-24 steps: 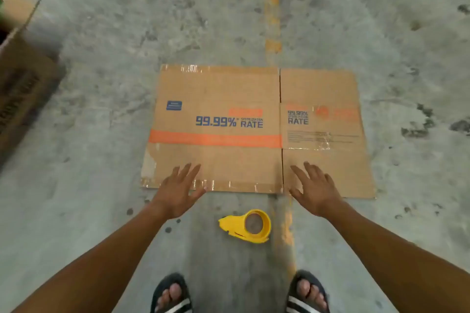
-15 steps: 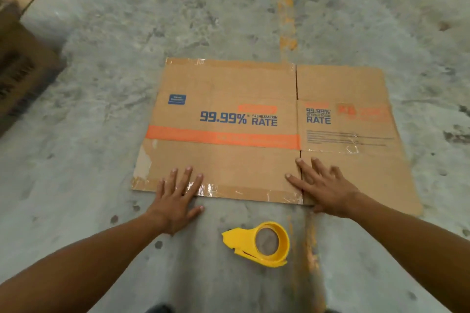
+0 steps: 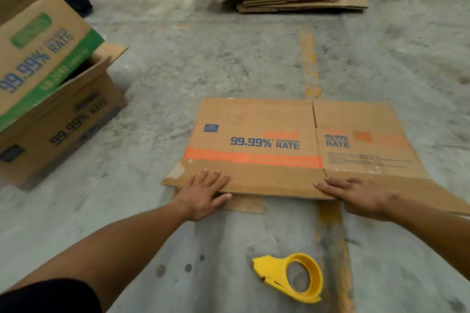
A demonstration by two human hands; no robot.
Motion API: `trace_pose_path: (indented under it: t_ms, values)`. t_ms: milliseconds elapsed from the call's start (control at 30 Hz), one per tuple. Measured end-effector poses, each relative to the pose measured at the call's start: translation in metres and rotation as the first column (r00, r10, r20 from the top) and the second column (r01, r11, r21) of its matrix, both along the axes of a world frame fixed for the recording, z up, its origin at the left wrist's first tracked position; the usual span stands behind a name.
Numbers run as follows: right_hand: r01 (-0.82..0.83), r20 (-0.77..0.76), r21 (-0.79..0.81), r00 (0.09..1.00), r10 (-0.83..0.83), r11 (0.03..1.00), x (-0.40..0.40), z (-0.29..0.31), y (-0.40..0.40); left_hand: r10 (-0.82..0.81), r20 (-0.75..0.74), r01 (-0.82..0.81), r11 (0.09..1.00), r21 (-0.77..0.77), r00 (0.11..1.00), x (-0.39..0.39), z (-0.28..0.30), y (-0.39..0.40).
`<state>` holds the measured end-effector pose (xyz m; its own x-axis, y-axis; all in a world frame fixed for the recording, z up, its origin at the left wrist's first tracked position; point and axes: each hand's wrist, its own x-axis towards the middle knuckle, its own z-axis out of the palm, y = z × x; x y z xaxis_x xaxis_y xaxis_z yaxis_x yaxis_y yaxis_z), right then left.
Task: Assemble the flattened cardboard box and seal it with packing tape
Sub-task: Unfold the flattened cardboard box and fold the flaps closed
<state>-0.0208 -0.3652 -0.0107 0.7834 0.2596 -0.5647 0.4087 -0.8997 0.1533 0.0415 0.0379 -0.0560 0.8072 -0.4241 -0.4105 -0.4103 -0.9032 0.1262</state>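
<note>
Flattened brown cardboard box with orange stripe lies flat on the concrete floor: not yet erected. Our left hand and right hand, fingers spread, rest on its near edge. Yellow plastic tape dispenser lies untouched nearby; forming and sealing remain.

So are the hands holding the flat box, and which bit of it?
Both hands, left hand and right hand, take the flattened cardboard box by its near edge; a full grip cannot be told.

Your hands and forearms are bare, and a short black sleeve covers your left upper arm above the elbow.
</note>
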Motion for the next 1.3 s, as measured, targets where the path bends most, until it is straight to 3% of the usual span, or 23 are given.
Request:
trace_pose_path:
  t_ms: [100,200,267,333,400,433,500,700,800,900,1067,1200,1300]
  values:
    - [0.013,0.079,0.070,0.997,-0.019,0.997,0.011,0.017,-0.005,0.096,0.209,-0.086,0.995,-0.055,0.973,0.012,0.016,0.005]
    - [0.073,0.148,0.146,0.984,-0.095,0.987,0.022,0.032,-0.007,0.390,0.368,-0.322,0.917,-0.233,0.844,0.015,0.025,0.004]
    - [0.113,0.186,0.196,0.971,-0.150,0.974,0.028,0.046,-0.004,0.648,0.260,-0.510,0.740,-0.439,0.716,0.013,0.032,-0.001]
    - [0.143,0.222,0.196,0.957,-0.186,0.970,0.035,0.062,0.001,0.838,-0.022,-0.712,0.449,-0.540,0.545,0.014,0.038,-0.008]
    - [0.160,0.263,0.185,0.942,-0.206,0.970,0.041,0.082,0.006,0.871,-0.322,-0.837,0.165,-0.521,0.372,0.020,0.044,-0.013]
    - [0.160,0.287,0.193,0.934,-0.212,0.968,0.043,0.090,0.007,0.845,-0.428,-0.857,0.067,-0.510,0.321,0.024,0.047,-0.014]
    - [0.150,0.323,0.252,0.918,-0.229,0.956,0.046,0.105,0.009,0.769,-0.557,-0.837,-0.053,-0.545,0.314,0.028,0.062,-0.019]
    - [0.017,0.409,0.390,0.892,-0.190,0.920,0.030,0.126,0.005,0.764,-0.542,-0.659,-0.211,-0.722,0.349,0.067,0.119,-0.036]
    - [-0.062,0.408,0.404,0.905,-0.119,0.913,0.013,0.122,-0.004,0.747,-0.525,-0.603,-0.210,-0.769,0.409,0.079,0.134,-0.038]
    - [-0.047,0.411,0.406,0.901,-0.136,0.913,-0.003,0.122,-0.018,0.766,-0.451,-0.568,-0.139,-0.811,0.458,0.085,0.140,-0.038]
    - [0.086,0.341,0.205,0.928,-0.153,0.975,-0.033,0.119,-0.043,0.747,-0.381,-0.510,-0.067,-0.858,0.544,0.093,0.161,-0.041]
    - [0.190,0.508,0.128,0.830,-0.229,0.973,-0.021,0.143,-0.050,0.718,-0.321,-0.449,-0.014,-0.894,0.617,0.117,0.194,-0.041]
    - [0.245,0.624,0.179,0.720,-0.302,0.953,0.001,0.165,-0.064,0.723,-0.247,-0.426,0.071,-0.902,0.645,0.139,0.227,-0.048]
